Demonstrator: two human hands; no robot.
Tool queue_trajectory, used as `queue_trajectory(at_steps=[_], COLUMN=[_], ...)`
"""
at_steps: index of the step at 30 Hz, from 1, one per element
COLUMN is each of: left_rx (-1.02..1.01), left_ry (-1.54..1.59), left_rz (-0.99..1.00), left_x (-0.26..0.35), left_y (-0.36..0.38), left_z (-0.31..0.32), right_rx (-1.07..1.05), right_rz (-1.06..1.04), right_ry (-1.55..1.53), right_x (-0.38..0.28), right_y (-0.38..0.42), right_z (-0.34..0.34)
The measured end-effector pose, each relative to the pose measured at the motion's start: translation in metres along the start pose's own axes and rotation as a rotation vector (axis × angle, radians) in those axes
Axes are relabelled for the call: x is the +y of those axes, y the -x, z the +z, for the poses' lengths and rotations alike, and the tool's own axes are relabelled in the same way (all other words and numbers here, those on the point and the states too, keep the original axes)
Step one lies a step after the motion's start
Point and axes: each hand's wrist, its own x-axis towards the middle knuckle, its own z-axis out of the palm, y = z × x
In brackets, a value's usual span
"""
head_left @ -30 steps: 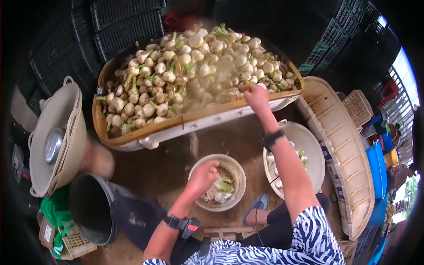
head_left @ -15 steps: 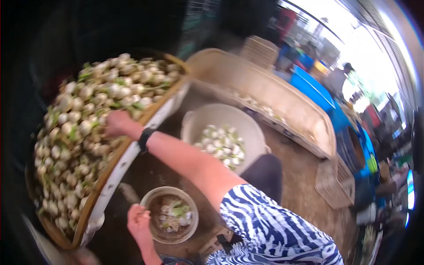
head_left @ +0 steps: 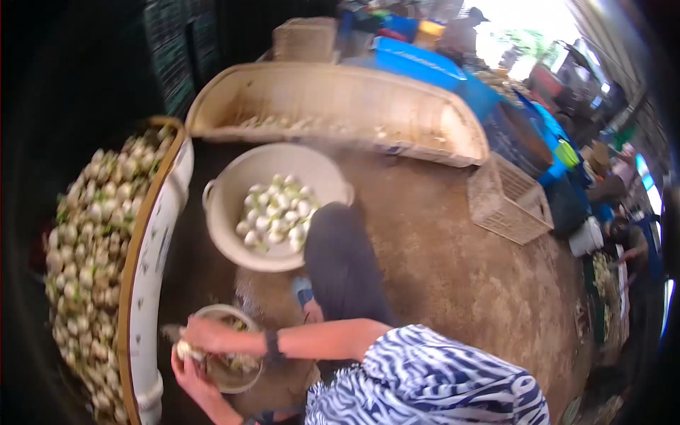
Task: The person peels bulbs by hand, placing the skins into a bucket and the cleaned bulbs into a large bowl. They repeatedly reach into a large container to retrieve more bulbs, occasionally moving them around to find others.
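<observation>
Both hands meet over the left side of a small bowl [head_left: 256,379] holding peelings and scraps. My left hand [head_left: 195,381] is closed on a pale bulb [head_left: 184,349]. Fingers bent and pressed together, my right hand [head_left: 216,336] lies over the bulb's upper side; what it grips is hidden. A large pale basin [head_left: 230,244] above them contains clean white bulbs [head_left: 280,212]. Left of the hands, a long trough [head_left: 152,283] with a brown rim is heaped with bulbs with green stems [head_left: 95,248].
My knee [head_left: 343,248] is beside the basin. Behind it lies a long tan trough [head_left: 340,92] with scattered bits. A plastic crate [head_left: 506,202] sits on the floor to the right; another crate [head_left: 304,40] is at the back. Blue tubs [head_left: 418,64] and a person [head_left: 460,32] are farther off.
My right hand has left the heap of bulbs and come down to my left hand over the small bowl. The view has turned and shifted, putting the basin and troughs farther left.
</observation>
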Motion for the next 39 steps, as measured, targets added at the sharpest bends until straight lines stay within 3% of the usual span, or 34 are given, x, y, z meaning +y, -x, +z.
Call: queue_trajectory(at_steps=[2,3,4,6,7,8,10,14,20,22,23,24,25,26,28,29,33,35,37,38,39], left_rx=[0.109,0.145,0.128,0.201,0.271,0.289,0.259,0.232,0.339,0.428,0.472,0.48,0.503,0.497,0.425,0.421,0.237,0.185,-0.172,-0.086,-0.079], left_ry=[0.043,0.063,0.078,0.013,-0.016,-0.007,0.157,0.236,0.01,-0.292,-0.452,-0.593,-0.628,-0.493,-0.407,-0.416,0.091,0.198,0.354,0.534,0.382], left_rz=[-0.044,-0.061,-0.045,0.019,-0.007,-0.002,0.083,0.151,0.216,0.287,0.329,0.386,0.373,0.325,0.291,0.288,0.187,0.139,0.318,0.196,0.283], left_x=[0.021,0.021,0.017,0.002,0.007,0.014,0.013,0.019,0.011,0.008,0.008,0.009,0.01,0.001,-0.006,-0.008,-0.015,-0.025,-0.051,-0.016,-0.019], left_y=[0.021,0.024,0.024,0.021,0.022,0.027,0.026,0.034,0.029,0.027,0.03,0.03,0.031,0.026,0.022,0.02,0.014,-0.001,-0.019,0.005,0.007], left_z=[0.032,0.034,0.03,0.018,0.02,0.023,0.022,0.028,0.022,0.016,0.014,0.013,0.018,0.017,0.012,0.011,0.006,-0.044,-0.095,-0.064,-0.076], right_rx=[0.238,0.269,0.096,-0.069,-0.004,-0.084,-0.142,-0.207,-0.195,-0.179,-0.106,-0.1,-0.093,-0.085,0.024,0.05,0.202,0.234,0.239,0.239,0.231], right_rz=[-0.329,-0.437,-0.288,-0.238,-0.374,-0.406,-0.256,-0.248,-0.236,-0.459,-0.676,-0.919,-0.719,-0.679,-0.549,-0.548,-0.567,-0.478,-0.44,-0.39,-0.409], right_ry=[0.229,0.093,0.102,-0.112,0.145,0.252,0.133,0.105,0.199,0.469,0.447,0.806,0.864,0.862,0.596,0.526,0.377,0.421,0.493,0.56,0.562], right_x=[0.012,0.019,0.013,-0.002,0.004,0.001,-0.011,-0.009,-0.014,0.0,0.004,0.038,0.04,0.03,0.04,0.027,0.02,0.036,0.068,0.077,0.084], right_y=[0.011,0.013,0.018,0.024,0.016,0.014,0.012,0.009,0.009,-0.003,-0.003,-0.023,-0.021,-0.016,-0.018,-0.01,-0.005,-0.022,-0.04,-0.051,-0.059], right_z=[0.006,0.01,0.004,-0.002,-0.001,-0.007,-0.005,-0.008,0.002,0.005,0.009,0.018,0.027,0.029,0.039,0.033,0.015,0.017,0.014,0.011,0.01])
